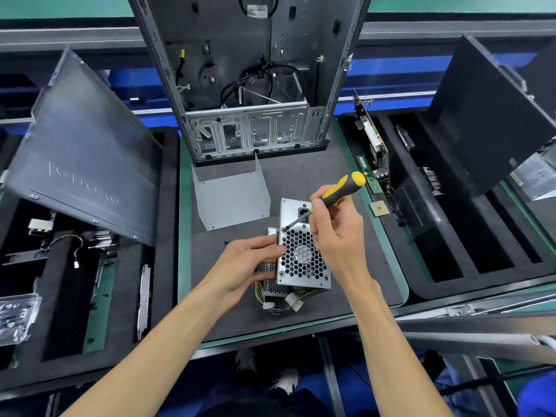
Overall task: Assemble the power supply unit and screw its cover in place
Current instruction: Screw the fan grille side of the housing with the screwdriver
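The silver power supply unit (302, 260) stands on the dark mat (301, 314), its honeycomb fan grille facing up, with wires and white connectors (293, 300) trailing from its near end. My left hand (245, 264) grips its left side. My right hand (337, 233) holds a yellow-and-black screwdriver (343, 188), whose tip sits on a screw at the grille's top-left corner (284, 228). The bent metal cover (231, 197) lies apart on the mat, behind and to the left of the unit.
An open computer case (249, 85) stands upright at the back of the mat. A grey side panel (84, 164) leans at left over foam trays (60, 296). Foam trays at right (451, 236) hold circuit boards (376, 145) and a black panel (487, 121). A CPU chip (379, 208) lies by the mat's edge.
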Demonstrator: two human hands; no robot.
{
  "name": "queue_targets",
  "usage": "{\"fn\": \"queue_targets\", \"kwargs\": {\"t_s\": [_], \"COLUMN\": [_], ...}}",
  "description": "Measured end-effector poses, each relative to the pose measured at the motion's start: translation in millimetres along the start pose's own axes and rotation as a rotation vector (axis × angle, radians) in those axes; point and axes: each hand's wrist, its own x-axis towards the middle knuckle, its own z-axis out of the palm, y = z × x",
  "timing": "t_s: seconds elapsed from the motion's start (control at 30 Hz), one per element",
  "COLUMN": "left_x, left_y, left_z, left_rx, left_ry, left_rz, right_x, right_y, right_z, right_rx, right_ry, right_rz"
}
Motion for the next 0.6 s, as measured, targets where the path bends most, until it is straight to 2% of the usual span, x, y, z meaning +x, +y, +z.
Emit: {"fn": "queue_targets", "kwargs": {"t_s": [0.17,0.33,0.5,0.6], "left_x": [-0.3,-0.8,0.3,0.8], "left_y": [1.2,2.1,1.5,1.7], "left_z": [0.4,0.0,-0.5,-1.1], "left_rx": [-0.003,-0.016,0.003,0.012], "left_ry": [0.012,0.016,0.05,0.042], "left_rz": [0.002,-0.004,-0.012,-0.012], "right_x": [6.5,12.1,22.2,24.0], "right_y": [-7.9,-6.5,-11.5,-9.4], "right_z": [3.9,9.7,14.2,18.8], "right_rx": [-0.175,-0.223,-0.313,-0.324], "right_ry": [-0.075,-0.167,-0.121,-0.109], "right_rz": [-0.138,-0.173,-0.22,-0.141]}}
